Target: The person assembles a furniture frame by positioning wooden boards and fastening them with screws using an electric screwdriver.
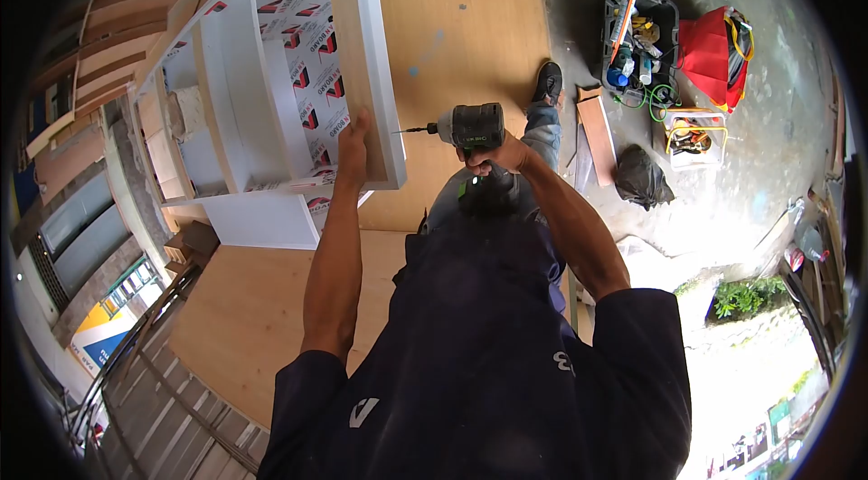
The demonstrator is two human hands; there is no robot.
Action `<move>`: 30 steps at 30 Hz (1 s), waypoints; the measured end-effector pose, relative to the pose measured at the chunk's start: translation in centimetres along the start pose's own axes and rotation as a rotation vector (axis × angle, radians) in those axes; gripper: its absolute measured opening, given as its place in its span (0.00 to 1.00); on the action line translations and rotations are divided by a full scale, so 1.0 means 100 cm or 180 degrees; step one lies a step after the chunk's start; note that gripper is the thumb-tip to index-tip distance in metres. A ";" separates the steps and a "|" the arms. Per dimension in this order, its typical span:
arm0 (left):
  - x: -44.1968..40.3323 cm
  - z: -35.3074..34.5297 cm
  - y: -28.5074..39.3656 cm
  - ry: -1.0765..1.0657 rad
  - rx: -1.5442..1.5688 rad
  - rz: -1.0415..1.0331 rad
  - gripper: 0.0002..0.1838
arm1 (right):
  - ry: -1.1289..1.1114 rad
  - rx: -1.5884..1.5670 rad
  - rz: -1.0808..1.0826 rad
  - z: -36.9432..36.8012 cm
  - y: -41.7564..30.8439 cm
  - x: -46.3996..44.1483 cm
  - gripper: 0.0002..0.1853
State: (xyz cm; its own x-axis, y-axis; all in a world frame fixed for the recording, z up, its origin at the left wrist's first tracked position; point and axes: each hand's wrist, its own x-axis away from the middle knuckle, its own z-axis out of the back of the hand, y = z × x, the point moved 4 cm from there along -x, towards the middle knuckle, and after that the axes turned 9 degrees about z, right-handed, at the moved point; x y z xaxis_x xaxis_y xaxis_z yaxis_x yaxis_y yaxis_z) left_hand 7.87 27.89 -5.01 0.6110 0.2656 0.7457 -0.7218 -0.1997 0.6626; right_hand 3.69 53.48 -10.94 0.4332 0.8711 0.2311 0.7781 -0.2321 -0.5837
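My right hand (497,156) is wrapped around the handle of a dark cordless drill (476,126). A thin bit (415,129) points left from its chuck, its tip close to the white face of a cabinet frame (384,82) but seemingly just short of it. My left hand (353,150) grips the inner edge of that frame near its lower corner; some of its fingers are hidden. The frame belongs to a large white cabinet (235,73) with shelf-like dividers and printed "BOARD" lettering on its inner panel (312,55).
Beneath the cabinet lies a plywood sheet (461,19); another wooden panel (244,299) is at lower left. On the concrete floor at right are a tool crate (674,23), a red bag (710,55), a white bin (714,155), a black plastic bag (642,177) and a plank (597,136).
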 end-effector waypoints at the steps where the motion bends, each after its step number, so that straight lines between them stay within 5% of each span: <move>1: 0.000 0.000 0.000 -0.0005 -0.0004 0.0013 0.30 | -0.0013 0.0017 0.0020 -0.002 -0.002 0.000 0.11; 30: -0.003 -0.003 0.007 -0.0031 0.0134 0.0237 0.28 | -0.0089 0.0427 -0.0009 -0.002 -0.002 -0.019 0.07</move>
State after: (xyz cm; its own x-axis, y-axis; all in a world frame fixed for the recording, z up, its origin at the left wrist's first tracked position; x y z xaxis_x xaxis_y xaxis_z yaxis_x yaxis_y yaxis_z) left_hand 7.06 27.95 -4.77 0.5596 0.2393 0.7934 -0.7512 -0.2580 0.6076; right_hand 2.77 51.76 -11.05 0.4168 0.8839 0.2122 0.7106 -0.1712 -0.6824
